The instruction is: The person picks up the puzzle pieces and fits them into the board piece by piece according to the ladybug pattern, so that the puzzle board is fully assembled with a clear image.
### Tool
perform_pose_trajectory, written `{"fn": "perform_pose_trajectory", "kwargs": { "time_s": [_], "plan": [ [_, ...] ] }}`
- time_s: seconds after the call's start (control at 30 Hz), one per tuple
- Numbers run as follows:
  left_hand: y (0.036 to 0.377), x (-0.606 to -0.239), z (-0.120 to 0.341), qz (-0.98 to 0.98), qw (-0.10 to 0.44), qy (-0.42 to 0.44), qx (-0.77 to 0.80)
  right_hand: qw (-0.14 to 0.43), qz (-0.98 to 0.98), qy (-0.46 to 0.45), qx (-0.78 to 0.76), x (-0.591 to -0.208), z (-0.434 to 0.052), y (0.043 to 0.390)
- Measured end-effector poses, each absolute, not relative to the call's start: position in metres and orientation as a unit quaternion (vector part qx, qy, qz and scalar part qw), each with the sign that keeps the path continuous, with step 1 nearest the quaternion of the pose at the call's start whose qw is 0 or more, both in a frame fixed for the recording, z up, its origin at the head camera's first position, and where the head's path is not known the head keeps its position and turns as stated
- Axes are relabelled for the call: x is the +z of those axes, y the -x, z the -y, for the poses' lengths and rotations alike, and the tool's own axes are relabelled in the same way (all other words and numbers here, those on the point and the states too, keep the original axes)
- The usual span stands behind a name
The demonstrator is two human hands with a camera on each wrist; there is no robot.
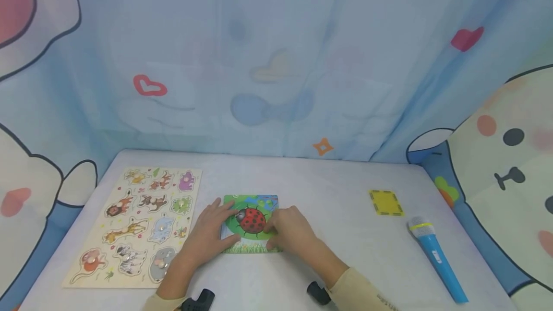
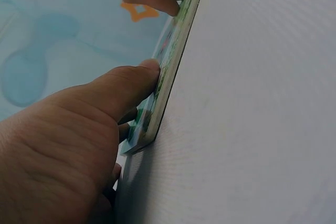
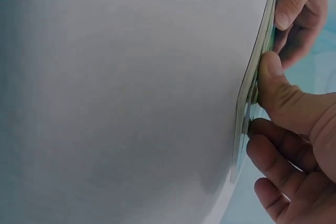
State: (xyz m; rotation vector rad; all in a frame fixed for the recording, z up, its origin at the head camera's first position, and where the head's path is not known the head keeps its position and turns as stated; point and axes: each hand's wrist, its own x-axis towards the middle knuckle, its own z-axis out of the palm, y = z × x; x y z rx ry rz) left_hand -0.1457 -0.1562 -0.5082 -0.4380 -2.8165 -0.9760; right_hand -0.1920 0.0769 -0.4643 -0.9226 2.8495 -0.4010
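A ladybug jigsaw board [image 1: 244, 229] with a green picture lies flat on the white table. My left hand [image 1: 209, 232] rests along its left side, fingers extended, with fingertips and thumb on the picture. In the left wrist view, the left thumb [image 2: 139, 80] presses near the board's front edge [image 2: 170, 85]. Over the right side of the board, my right hand [image 1: 291, 232] has curled fingers. Its thumb and forefinger pinch a puzzle piece [image 3: 252, 98] that stands slightly raised from the board in the right wrist view. Those fingers hide much of the piece.
A wooden animal peg puzzle [image 1: 144, 220] lies at left, close to the left forearm. Off to the right are a yellow square tile [image 1: 386, 203] and a blue toy microphone [image 1: 440, 263]. A patterned blue curtain [image 1: 276, 61] hangs behind the table [image 1: 345, 196].
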Motion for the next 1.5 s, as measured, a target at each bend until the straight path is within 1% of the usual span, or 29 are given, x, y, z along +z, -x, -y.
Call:
{"fn": "perform_pose_trajectory", "kwargs": {
  "time_s": [0.13,0.3,0.43,0.53,0.6,0.87,1.33,1.5],
  "plan": [
    [0.147,-0.508,0.155,0.934,0.066,0.146,-0.32,0.053,-0.944,0.299,-0.126,-0.461,-0.076,0.188],
    [0.148,-0.508,0.155,0.934,0.069,0.148,-0.317,0.053,-0.936,0.322,-0.13,-0.463,-0.082,0.187],
    [0.147,-0.507,0.156,0.933,0.073,0.148,-0.32,0.082,-0.919,0.316,-0.221,-0.472,-0.094,0.193],
    [0.146,-0.506,0.157,0.933,0.075,0.145,-0.321,0.09,-0.903,0.303,-0.292,-0.479,-0.102,0.197],
    [0.146,-0.506,0.157,0.933,0.074,0.145,-0.32,0.089,-0.895,0.304,-0.314,-0.481,-0.106,0.198],
    [0.145,-0.505,0.157,0.933,0.077,0.147,-0.318,0.085,-0.895,0.333,-0.284,-0.483,-0.11,0.198],
    [0.145,-0.507,0.155,0.934,0.075,0.145,-0.319,0.103,-0.907,0.309,-0.268,-0.485,-0.109,0.194],
    [0.146,-0.508,0.155,0.932,0.079,0.151,-0.319,0.097,-0.909,0.308,-0.264,-0.486,-0.108,0.193]
  ]
}}
